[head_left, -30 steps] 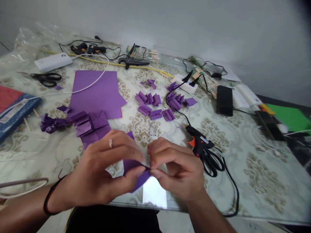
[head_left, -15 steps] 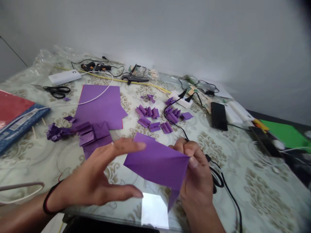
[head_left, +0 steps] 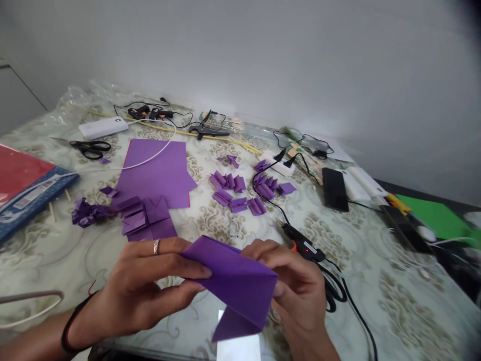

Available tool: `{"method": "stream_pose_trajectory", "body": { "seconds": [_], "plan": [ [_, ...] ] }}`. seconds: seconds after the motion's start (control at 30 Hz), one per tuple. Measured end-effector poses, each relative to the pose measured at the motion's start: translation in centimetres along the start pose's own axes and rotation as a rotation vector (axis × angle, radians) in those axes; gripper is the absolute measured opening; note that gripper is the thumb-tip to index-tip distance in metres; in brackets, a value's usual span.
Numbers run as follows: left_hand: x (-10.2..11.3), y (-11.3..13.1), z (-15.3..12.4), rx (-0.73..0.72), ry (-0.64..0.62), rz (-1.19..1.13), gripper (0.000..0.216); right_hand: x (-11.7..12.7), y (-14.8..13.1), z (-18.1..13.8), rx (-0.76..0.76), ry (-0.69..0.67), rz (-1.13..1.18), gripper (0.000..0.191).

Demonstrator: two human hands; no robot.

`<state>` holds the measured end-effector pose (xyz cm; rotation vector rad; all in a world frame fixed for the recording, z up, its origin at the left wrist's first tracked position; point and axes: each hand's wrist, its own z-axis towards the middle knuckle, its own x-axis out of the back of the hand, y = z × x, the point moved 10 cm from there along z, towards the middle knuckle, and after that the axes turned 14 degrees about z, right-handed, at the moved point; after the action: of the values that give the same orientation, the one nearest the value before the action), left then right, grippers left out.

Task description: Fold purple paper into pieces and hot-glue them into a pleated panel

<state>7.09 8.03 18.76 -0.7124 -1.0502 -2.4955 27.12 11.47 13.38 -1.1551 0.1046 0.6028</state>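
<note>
A folded sheet of purple paper [head_left: 236, 278] is held between my two hands above the table's front edge. My left hand [head_left: 158, 276] pinches its left end between thumb and fingers. At the right end, my right hand [head_left: 295, 281] grips the paper, with some fingers hidden behind it. One flap of the sheet hangs down below. Just beyond my right hand lies a black glue gun [head_left: 302, 243] with a small red light. Past my left hand rest a folded purple paper piece [head_left: 146, 218] and a crumpled purple paper [head_left: 88, 211].
Small folded purple pieces [head_left: 229, 181] lie mid-table, near a white power strip [head_left: 280, 163]. Flat purple sheets [head_left: 154, 173], scissors [head_left: 92, 148] and a white power bank [head_left: 103, 128] are at the left. A black phone [head_left: 335, 189] and green sheet [head_left: 432, 215] are at the right.
My left hand, open beside the paper before, has closed on its left end. The paper and my right hand have come lower and slightly left, uncovering the glue gun.
</note>
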Motion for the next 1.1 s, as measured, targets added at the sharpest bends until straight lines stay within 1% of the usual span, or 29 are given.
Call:
{"method": "stream_pose_trajectory", "body": {
  "seconds": [0.07, 0.17, 0.37, 0.53, 0.67, 0.73, 0.83, 0.9, 0.93, 1.03, 1.1],
  "plan": [
    [0.0, 0.0, 0.1, -0.001, 0.001, -0.001, 0.031, 0.0, -0.4, 0.1, 0.026, -0.003, -0.034, 0.013],
    [-0.1, 0.1, 0.2, -0.016, 0.000, 0.007, 0.029, 0.1, -0.8, 0.2, 0.054, 0.017, -0.076, 0.013],
    [0.4, 0.3, -0.4, -0.040, 0.034, 0.123, 0.027, -0.1, -1.1, 0.4, 0.094, 0.008, -0.093, 0.008],
    [0.6, -0.1, -1.1, 0.020, 0.063, 0.161, 0.022, -0.1, -1.1, 0.3, 0.117, 0.041, -0.089, 0.007],
    [1.0, -0.4, -1.3, 0.095, 0.136, 0.157, 0.007, 0.3, -0.6, -0.4, 0.093, 0.122, -0.046, 0.004],
    [0.6, -0.8, -1.3, 0.148, 0.143, 0.113, 0.004, 0.6, 0.0, -0.8, 0.067, 0.172, -0.030, 0.005],
    [0.0, -2.2, -1.5, 0.264, 0.171, 0.044, 0.016, 1.0, 1.1, -1.1, -0.010, 0.202, -0.015, 0.014],
    [0.0, -3.1, -1.6, 0.326, 0.218, 0.021, 0.021, 1.2, 2.0, -1.1, -0.097, 0.197, -0.020, 0.015],
    [-0.2, -3.5, -1.6, 0.343, 0.221, 0.004, 0.022, 1.3, 2.5, -1.1, -0.149, 0.189, -0.033, 0.014],
    [-1.0, -4.4, -1.5, 0.386, 0.193, -0.042, 0.021, 1.3, 3.7, -1.0, -0.290, 0.154, -0.096, 0.017],
    [-1.4, -4.8, -1.6, 0.407, 0.175, -0.037, 0.021, 1.4, 4.0, -0.9, -0.335, 0.142, -0.127, 0.022]
  ]
}}
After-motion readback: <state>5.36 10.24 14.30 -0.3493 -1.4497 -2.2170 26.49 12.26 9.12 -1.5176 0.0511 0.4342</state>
